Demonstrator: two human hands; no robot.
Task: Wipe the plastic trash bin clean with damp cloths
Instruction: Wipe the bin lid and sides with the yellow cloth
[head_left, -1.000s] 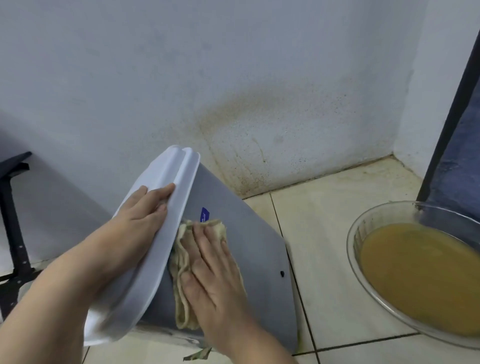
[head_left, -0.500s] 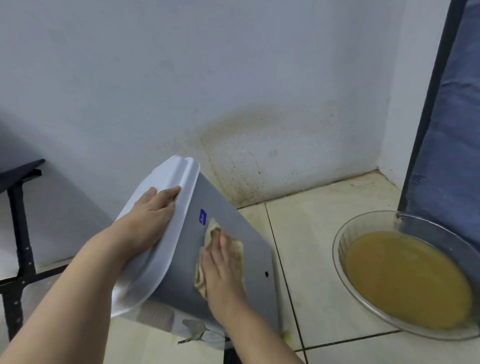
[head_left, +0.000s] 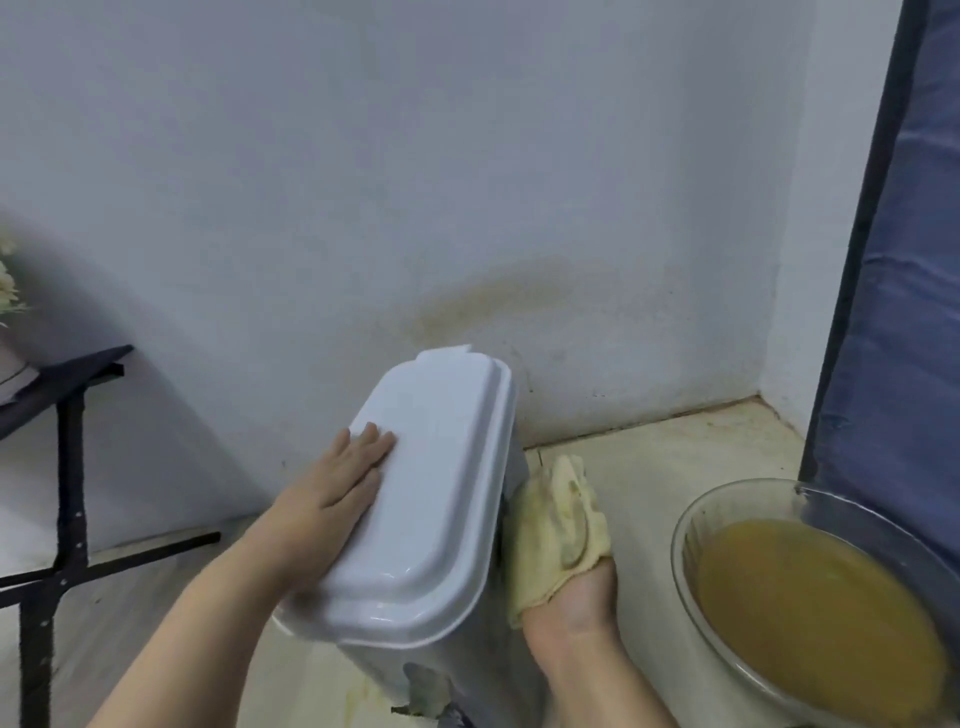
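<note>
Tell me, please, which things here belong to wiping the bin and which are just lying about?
In use: trash bin, steadied by the left hand; yellow cloth under the right hand; glass bowl of murky yellow water.

Lying about: black stand, blue fabric.

White plastic trash bin (head_left: 431, 499) stands near the wall, lid shut, long and rounded; a crumpled pale yellow cloth (head_left: 558, 530) presses against its right side.

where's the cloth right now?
In the head view the yellow cloth is draped over the right hand, pressed against the right side of the trash bin, between the bin and the glass bowl of murky water.
</note>
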